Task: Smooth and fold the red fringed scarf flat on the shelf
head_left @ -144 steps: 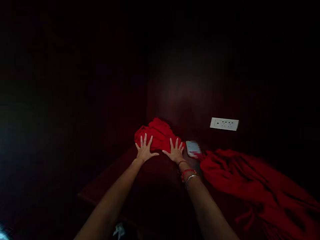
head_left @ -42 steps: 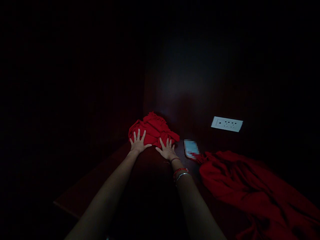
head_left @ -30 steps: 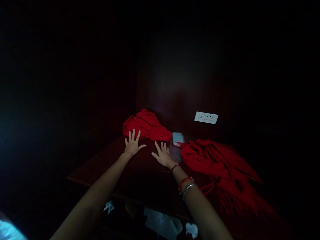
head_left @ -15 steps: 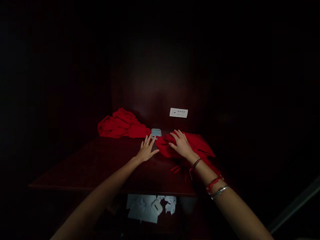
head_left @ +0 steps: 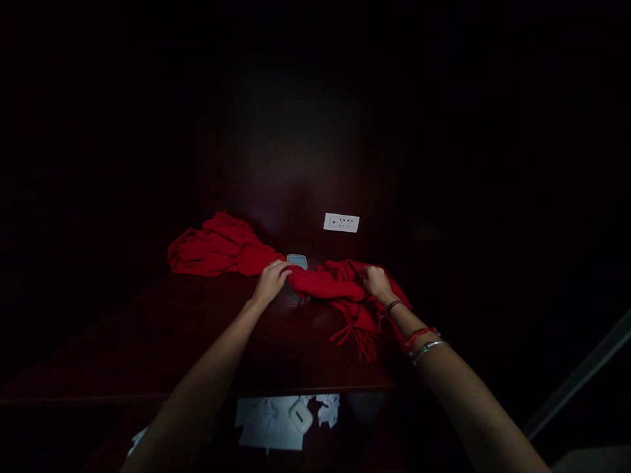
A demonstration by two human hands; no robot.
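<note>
Now left hand [head_left: 271, 282] pinches, right hand [head_left: 377, 282] grips right-side red cloth [head_left: 329, 285]. Handling has shifted from left-side bundle [head_left: 214, 251].

Red fringed cloth [head_left: 328, 286], right of centre, gripped by the left hand [head_left: 271, 281] and right hand [head_left: 377, 282]. Second red cloth [head_left: 211, 251], crumpled, left of centre. Phone [head_left: 297, 260], centre, partly covered. White socket plate [head_left: 341, 223], above. Papers [head_left: 266, 427], lower centre.

matt cloth scarf [head_left: 328, 286], smooth wooden shelf [head_left: 187, 335]
</note>
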